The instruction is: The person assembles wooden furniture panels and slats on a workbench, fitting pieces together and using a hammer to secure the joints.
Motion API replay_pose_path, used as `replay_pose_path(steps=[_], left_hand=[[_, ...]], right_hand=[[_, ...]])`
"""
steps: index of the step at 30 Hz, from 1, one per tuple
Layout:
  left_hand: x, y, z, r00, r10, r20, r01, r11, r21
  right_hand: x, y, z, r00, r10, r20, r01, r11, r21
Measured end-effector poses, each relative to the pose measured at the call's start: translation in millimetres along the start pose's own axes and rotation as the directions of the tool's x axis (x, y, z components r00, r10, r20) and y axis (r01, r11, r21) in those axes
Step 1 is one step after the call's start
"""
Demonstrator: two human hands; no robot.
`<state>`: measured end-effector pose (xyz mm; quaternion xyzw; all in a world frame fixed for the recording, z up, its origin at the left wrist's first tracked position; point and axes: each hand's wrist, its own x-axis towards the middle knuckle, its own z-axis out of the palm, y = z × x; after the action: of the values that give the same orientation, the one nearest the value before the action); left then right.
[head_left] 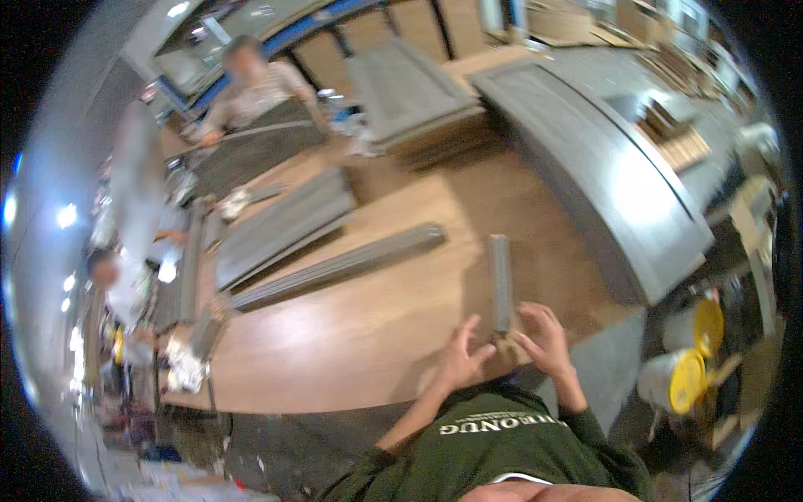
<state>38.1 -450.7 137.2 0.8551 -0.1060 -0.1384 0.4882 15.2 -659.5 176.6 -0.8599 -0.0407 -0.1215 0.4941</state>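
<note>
A short grey strip with lengthwise grooves [500,280] lies on the wooden table [335,360] just in front of me, pointing away from my body. To the left of its near end is my left hand [462,358], open, with thumb and fingers spread. My right hand [545,339] is on the other side, its fingers apart and curved toward the strip. Neither hand visibly grips it; whether a fingertip touches it is too blurred to tell. By the strip's near end sits a small brownish thing [502,340] that I cannot make out.
Long grey grooved pieces [343,263] and a grey panel [288,226] lie to the left. A big grey panel [594,167] slants along the right, another [406,92] at the back. Yellow-lidded buckets [687,381] stand right. A person [259,88] handles a dark panel far left.
</note>
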Motion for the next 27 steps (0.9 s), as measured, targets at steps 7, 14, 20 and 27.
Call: replay_pose_path(steps=[7, 14, 20, 27], left_hand=[[-74, -67, -92, 0.995, -0.069, -0.076, 0.066, 0.997, -0.047], [-159, -92, -167, 0.955, -0.119, -0.272, 0.080, 0.986, -0.147], [-232, -155, -204, 0.936, -0.205, -0.286, 0.154, 0.969, -0.192], [-273, -413, -139, 0.806, -0.479, 0.348, 0.554, 0.817, -0.158]], right_hand=[[-30, 12, 30, 0.956, 0.148, -0.252, -0.097, 0.974, 0.204], [-9, -65, 125, 0.985, -0.168, -0.032, 0.169, 0.985, 0.022], [-19, -126, 234, 0.798, 0.031, 0.602, -0.137, 0.982, 0.132], [-104, -56, 344, 0.018, 0.052, 0.999, -0.488, 0.872, -0.036]])
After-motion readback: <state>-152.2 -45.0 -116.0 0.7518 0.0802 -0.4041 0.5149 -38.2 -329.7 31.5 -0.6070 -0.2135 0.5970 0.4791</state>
